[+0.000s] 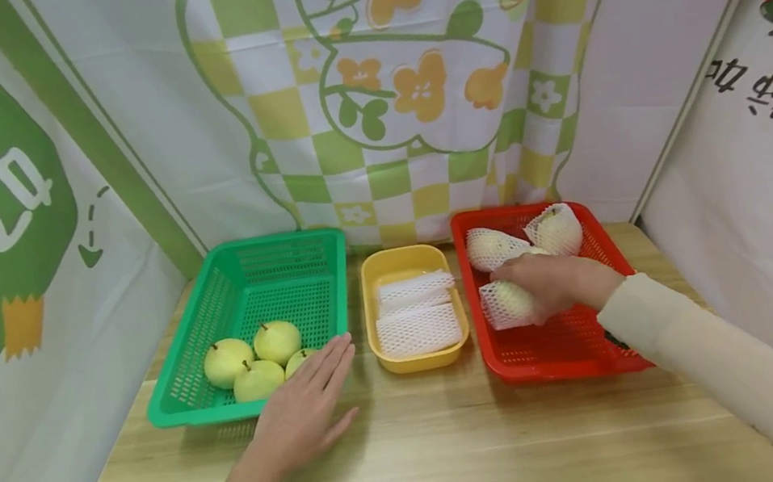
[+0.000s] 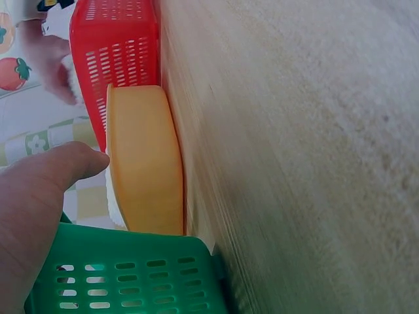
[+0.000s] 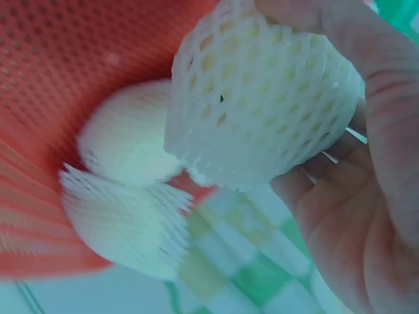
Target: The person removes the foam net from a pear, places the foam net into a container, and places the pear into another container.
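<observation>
My right hand (image 1: pixel 560 279) grips a pale pear in a white foam net (image 1: pixel 507 305) inside the red basket (image 1: pixel 558 371). In the right wrist view, thumb and fingers curl round this netted pear (image 3: pixel 255 98). Other netted pears (image 1: pixel 555 231) lie at the back of the basket; one is partly hidden by the hand. My left hand (image 1: pixel 299 415) holds nothing, its fingers straight, beside the front right corner of the green basket (image 1: pixel 211 415). Several bare yellow-green pears (image 1: pixel 258 380) sit in that basket's front part, one partly covered by the left hand.
Between the baskets stands a yellow tray (image 1: pixel 420 363) with white foam nets (image 1: pixel 419 330) lying flat in it. All three containers rest on a wooden table (image 1: pixel 444 453). A printed curtain (image 1: pixel 421 171) hangs behind them, with white cloth walls at both sides.
</observation>
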{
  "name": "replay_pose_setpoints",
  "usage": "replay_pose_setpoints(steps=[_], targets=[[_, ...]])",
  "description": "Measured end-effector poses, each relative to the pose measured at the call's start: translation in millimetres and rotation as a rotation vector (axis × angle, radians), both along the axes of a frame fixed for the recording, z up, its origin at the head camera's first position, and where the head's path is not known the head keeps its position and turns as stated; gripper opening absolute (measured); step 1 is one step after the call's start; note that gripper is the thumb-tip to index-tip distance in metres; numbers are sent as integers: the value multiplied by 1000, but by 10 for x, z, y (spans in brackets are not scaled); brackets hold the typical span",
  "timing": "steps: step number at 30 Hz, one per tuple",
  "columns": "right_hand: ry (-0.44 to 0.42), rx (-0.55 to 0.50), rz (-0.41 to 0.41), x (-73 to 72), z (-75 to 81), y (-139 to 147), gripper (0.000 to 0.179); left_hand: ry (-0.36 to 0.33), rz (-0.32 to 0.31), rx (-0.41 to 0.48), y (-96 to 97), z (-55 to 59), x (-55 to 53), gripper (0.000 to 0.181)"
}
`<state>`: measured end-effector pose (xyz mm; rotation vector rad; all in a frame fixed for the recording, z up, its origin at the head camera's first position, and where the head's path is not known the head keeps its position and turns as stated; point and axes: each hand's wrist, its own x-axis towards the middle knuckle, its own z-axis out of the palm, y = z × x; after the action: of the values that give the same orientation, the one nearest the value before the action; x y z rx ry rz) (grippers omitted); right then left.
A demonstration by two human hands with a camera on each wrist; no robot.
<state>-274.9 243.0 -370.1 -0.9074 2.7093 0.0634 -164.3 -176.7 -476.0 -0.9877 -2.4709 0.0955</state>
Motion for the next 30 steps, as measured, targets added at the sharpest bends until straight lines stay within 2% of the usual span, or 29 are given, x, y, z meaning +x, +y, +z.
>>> replay_pose_setpoints(steps=[8, 14, 19, 25, 30], targets=[[41, -59, 9, 175, 485, -107, 84, -46, 16, 2, 4, 12, 4, 90], [46, -104, 56, 433, 679, -280, 83, -38, 8, 9, -8, 21, 15, 90], [73, -133, 126, 696, 672, -485, 84, -17, 2, 9, -17, 11, 10, 90], [87, -123, 233, 966, 518, -740, 82, -16, 3, 10, -12, -3, 7, 90], [34, -88, 229, 1121, 366, -915, 79, -18, 0, 14, 2, -10, -2, 91]])
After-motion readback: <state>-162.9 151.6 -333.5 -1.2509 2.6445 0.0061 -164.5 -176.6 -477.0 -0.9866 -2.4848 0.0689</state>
